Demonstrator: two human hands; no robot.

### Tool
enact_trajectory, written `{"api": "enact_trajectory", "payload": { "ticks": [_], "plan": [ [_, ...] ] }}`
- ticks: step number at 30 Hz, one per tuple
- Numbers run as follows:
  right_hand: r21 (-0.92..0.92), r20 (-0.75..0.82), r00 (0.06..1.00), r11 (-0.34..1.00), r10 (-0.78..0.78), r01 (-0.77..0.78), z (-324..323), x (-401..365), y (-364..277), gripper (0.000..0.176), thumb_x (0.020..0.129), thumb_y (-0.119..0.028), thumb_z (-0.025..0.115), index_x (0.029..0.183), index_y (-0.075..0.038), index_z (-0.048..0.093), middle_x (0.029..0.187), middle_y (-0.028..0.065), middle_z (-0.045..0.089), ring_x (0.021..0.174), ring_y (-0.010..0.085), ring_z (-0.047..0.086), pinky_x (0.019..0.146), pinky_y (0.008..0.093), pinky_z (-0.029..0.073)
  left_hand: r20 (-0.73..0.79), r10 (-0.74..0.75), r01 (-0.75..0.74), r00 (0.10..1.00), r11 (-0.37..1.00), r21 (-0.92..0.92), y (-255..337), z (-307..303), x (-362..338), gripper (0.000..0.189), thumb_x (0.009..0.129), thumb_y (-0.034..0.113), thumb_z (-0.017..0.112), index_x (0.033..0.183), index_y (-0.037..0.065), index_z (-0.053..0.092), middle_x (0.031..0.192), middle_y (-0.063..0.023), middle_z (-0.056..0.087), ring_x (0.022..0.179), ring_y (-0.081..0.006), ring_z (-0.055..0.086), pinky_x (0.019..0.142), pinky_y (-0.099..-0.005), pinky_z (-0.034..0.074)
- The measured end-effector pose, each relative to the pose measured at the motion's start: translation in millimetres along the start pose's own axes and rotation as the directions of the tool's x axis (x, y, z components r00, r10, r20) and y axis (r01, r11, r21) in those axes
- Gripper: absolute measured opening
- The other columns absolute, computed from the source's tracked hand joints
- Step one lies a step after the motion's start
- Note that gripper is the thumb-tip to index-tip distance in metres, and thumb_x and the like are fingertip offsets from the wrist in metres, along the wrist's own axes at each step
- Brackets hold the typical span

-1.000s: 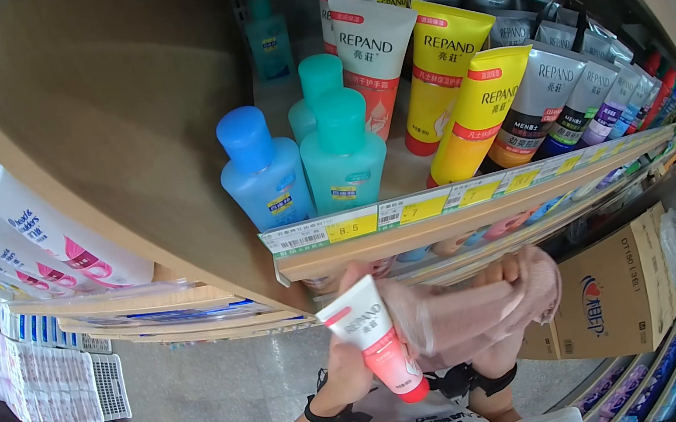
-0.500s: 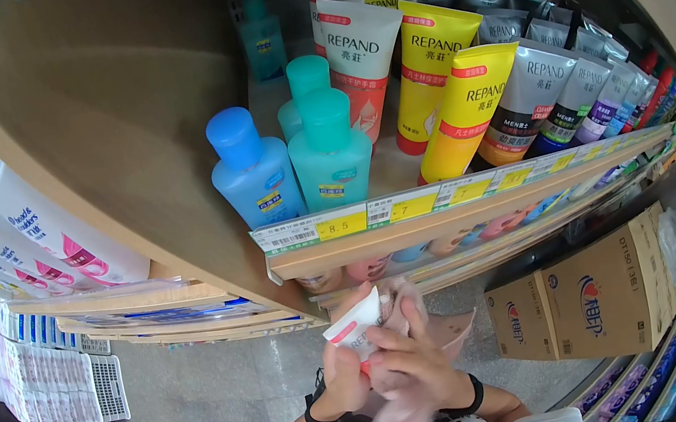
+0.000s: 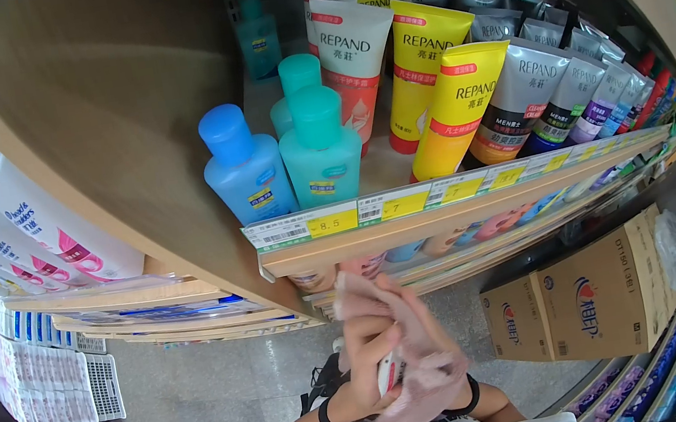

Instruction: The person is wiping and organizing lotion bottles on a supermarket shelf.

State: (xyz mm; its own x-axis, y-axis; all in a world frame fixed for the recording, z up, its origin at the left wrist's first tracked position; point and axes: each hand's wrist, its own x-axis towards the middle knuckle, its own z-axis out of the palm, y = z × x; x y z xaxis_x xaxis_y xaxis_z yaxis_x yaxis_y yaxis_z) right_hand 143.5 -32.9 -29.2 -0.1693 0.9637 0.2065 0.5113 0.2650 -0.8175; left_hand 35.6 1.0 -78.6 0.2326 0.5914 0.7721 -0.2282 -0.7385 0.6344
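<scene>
Here, white-and-red plastic tube (image 3: pixel 389 373) being gripped by left hand (image 3: pixel 368 371), below pale wooden shelf (image 3: pixel 445 218); crumpled pink cloth (image 3: pixel 422 379) being held beside tube, closure of right hand (image 3: pixel 429 318) unclear. Ideally, tube being kept steady, cloth smooth.

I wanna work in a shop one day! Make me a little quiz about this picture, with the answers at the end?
1. The cloth is: (a) green, (b) pink or (c) black?
2. True or false: the blue bottle is in the left hand.
3. Fill in: the front yellow tube says ____ in big black letters.

Key:
1. b, pink.
2. False; it stands on the shelf.
3. REPAND.
</scene>
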Motion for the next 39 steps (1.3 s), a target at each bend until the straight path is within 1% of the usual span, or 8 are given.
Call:
{"api": "enact_trajectory", "payload": {
  "ticks": [2,12,17,20,26,27,31,39],
  "plan": [
    [0.169,-0.222,0.95,0.95,-0.222,0.262,14.9,2.0,9.6,0.067,0.081,-0.018,0.054,0.137,-0.002,0.021,0.138,0.0169,0.031,0.116,0.0277,0.046,0.087,0.0279,0.042,-0.13,0.017,-0.023,0.991,0.999,-0.041,-8.6,1.6,-11.6,0.057,0.088,0.049,0.041,0.124,0.004,0.039,0.098,-0.0171,0.043,0.087,-0.0265,0.044,0.074,-0.0369,0.037],
    [0.759,0.264,0.962,0.63,-0.067,-0.164,72.0,-16.7,64.7,0.067,0.075,-0.017,0.062,0.134,-0.006,0.031,0.133,0.0154,0.039,0.116,0.0261,0.046,0.094,0.0341,0.039,-0.111,0.246,-0.242,0.963,0.969,0.049,7.9,-21.4,11.6,0.034,0.088,0.034,0.051,0.114,0.014,0.044,0.09,-0.0129,0.047,0.077,-0.0212,0.052,0.069,-0.0317,0.045],
    [0.563,0.15,0.976,0.825,-0.157,0.046,55.0,-14.0,51.7,0.065,0.072,-0.014,0.066,0.129,-0.005,0.037,0.124,0.0132,0.047,0.113,0.0235,0.048,0.094,0.0329,0.038,0.021,0.108,-0.109,0.994,0.994,0.033,8.5,-23.5,22.0,0.032,0.088,0.036,0.05,0.113,0.018,0.045,0.084,-0.0116,0.051,0.065,-0.0203,0.054,0.059,-0.0303,0.047],
    [0.494,0.098,0.984,0.852,0.147,-0.177,46.7,-19.2,34.2,0.059,0.075,-0.015,0.062,0.128,-0.004,0.038,0.121,0.0125,0.048,0.112,0.022,0.047,0.096,0.032,0.035,0.057,0.153,-0.147,0.987,0.985,-0.092,-2.2,-16.6,25.5,0.031,0.084,0.037,0.055,0.101,0.012,0.057,0.094,-0.0127,0.055,0.071,-0.0252,0.057,0.057,-0.0316,0.045],
    [0.774,0.147,0.981,0.603,0.13,-0.195,48.2,-13.2,32.4,0.051,0.083,-0.016,0.051,0.13,-0.002,0.035,0.126,0.01,0.043,0.117,0.0192,0.042,0.097,0.0276,0.033,0.007,0.18,-0.18,0.984,0.983,0.045,0.6,-7.3,16.6,0.027,0.085,0.038,0.052,0.1,0.017,0.059,0.094,-0.0134,0.056,0.077,-0.0276,0.059,0.062,-0.0333,0.044],
    [0.525,0.116,0.989,0.84,0.088,-0.136,36.4,-13.6,26.5,0.055,0.08,-0.018,0.056,0.128,-0.001,0.036,0.122,0.0121,0.047,0.113,0.0233,0.047,0.093,0.0296,0.038,-0.067,0.213,-0.211,0.975,0.977,0.034,-0.4,-6.3,17.2,0.025,0.085,0.037,0.051,0.098,0.017,0.058,0.093,-0.0133,0.057,0.077,-0.0277,0.059,0.061,-0.0328,0.044],
    [0.421,0.04,0.997,0.907,-0.058,0.036,46.0,-17.8,50.1,0.062,0.069,-0.023,0.07,0.117,0.002,0.038,0.113,0.0188,0.052,0.098,0.0337,0.056,0.084,0.035,0.044,-0.09,0.172,-0.172,0.981,0.985,0.003,6.9,-17.1,26.4,0.026,0.087,0.041,0.044,0.102,0.02,0.05,0.086,-0.0106,0.059,0.07,-0.0208,0.051,0.059,-0.0306,0.038],
    [0.732,0.003,0.999,0.68,0.055,-0.04,51.6,-27.0,47.0,0.051,0.068,-0.011,0.07,0.109,0.001,0.042,0.111,0.0145,0.055,0.098,0.0211,0.055,0.085,0.0302,0.043,-0.095,0.076,-0.095,0.993,0.971,-0.22,4.3,-18.1,17.5,0.039,0.087,0.049,0.045,0.113,0.021,0.042,0.089,-0.0119,0.046,0.065,-0.0163,0.043,0.06,-0.0297,0.038]
  ]
}}
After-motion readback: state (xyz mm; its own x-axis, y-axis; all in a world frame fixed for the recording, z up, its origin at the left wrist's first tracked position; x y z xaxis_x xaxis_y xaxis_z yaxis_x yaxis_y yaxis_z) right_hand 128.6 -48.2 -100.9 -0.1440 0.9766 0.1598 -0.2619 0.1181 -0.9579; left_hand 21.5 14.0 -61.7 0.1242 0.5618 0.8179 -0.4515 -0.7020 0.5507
